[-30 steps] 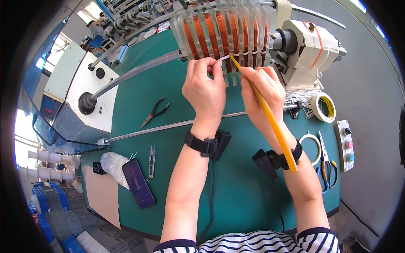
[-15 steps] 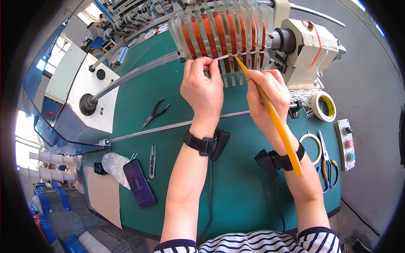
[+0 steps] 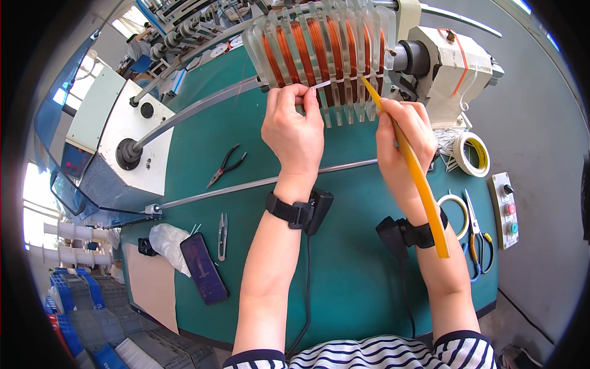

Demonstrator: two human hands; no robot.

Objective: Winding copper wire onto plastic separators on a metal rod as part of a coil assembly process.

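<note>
A row of copper wire coils [image 3: 317, 48] sits in the slots of a translucent plastic former [image 3: 253, 48] at the top middle. Across the coils' near side runs a thin white strip [image 3: 322, 84]. My left hand [image 3: 291, 132] is closed in a pinch on the strip's left end, beside the former's lower left part. In my right hand [image 3: 407, 144] is a long, slightly curved yellow stick [image 3: 420, 184]. Its narrow tip touches or nearly touches the strip near the right-hand coils, while the broad end reaches back over my wrist. Both wrists wear black straps with small devices.
The former is mounted on a machine with a white motor housing [image 3: 452, 74]. On the green table [image 3: 350, 270] lie pliers [image 3: 225, 166], snips [image 3: 222, 237], a phone [image 3: 204, 268], tape rolls [image 3: 471, 155] and scissors [image 3: 473, 224]. A metal rod [image 3: 246, 183] crosses it. A button box [image 3: 503, 211] is at right.
My right hand and the yellow stick have moved right, the tip shifting along the strip toward the right-hand coils. My left hand has hardly moved and keeps its pinch.
</note>
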